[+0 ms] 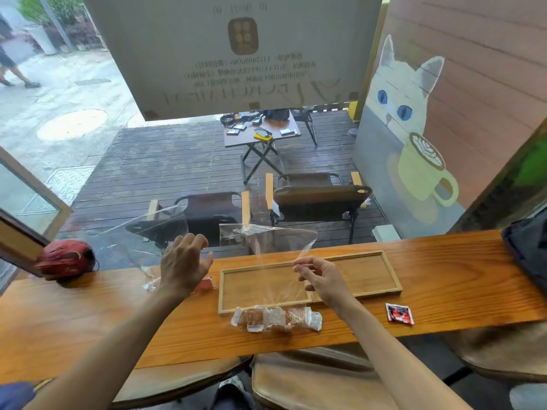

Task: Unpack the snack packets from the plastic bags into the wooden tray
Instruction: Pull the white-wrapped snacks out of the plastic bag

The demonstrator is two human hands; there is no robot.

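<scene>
counter [444,279] w/ empty tray [390,287] at 12. clear bag [266,261] hangs upside down over tray, r hand [322,279] pinching its edge. packets [276,318] spilled at 6, just off the tray rim, on the counter. l hand [180,267] at 9, fingers spread, holding nothing. drop bag aside, then lift packets into tray. red sachet [399,313] at 4.

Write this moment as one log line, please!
right hand: pinches clear bag | left hand: open | snack packets: on counter | wooden tray: unfilled
</scene>
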